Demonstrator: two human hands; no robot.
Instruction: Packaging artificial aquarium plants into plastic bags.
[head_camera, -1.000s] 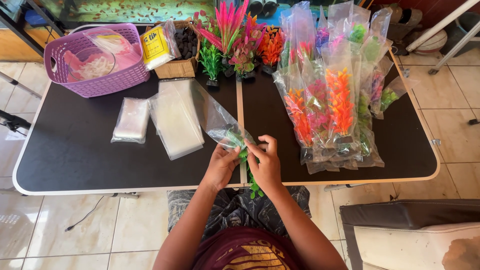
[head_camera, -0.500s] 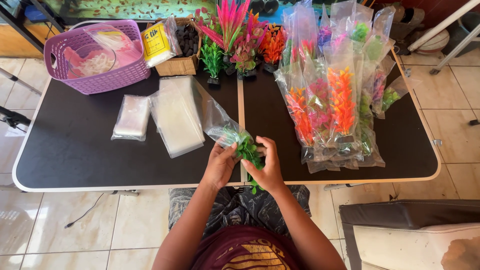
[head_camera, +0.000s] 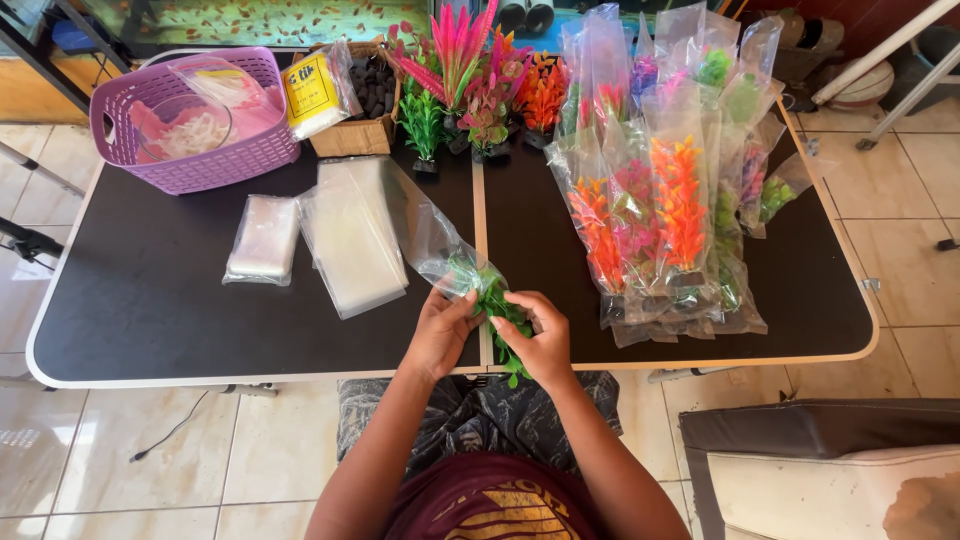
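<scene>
At the far left of the black table (head_camera: 150, 310), a purple basket (head_camera: 200, 150) holds clear bags with pink and white contents. Right of it, a yellow rectangular packet (head_camera: 312, 95) leans on a brown box (head_camera: 365, 125) of dark pieces. In front lie 2 flat things: a small stack of clear bags (head_camera: 262, 238) and a longer stack of clear sleeves (head_camera: 352, 240), its long axis running away from the person.

At the near edge, middle, the left hand (head_camera: 440, 335) is closed on the mouth of a clear plastic bag (head_camera: 432, 235), which stretches up and left from the hands. The right hand (head_camera: 543, 345) pinches the green plastic plant (head_camera: 497, 310). The plant's long axis runs diagonally: one end sits inside the bag's opening, pointing up-left; the other hangs over the table edge toward the person's lap.

Behind, upright pink, green and orange plastic plants (head_camera: 465, 70) stand loose. At right, a heap of bagged plants (head_camera: 670, 210), orange, pink and green in tall clear bags, lies with tops pointing away.
</scene>
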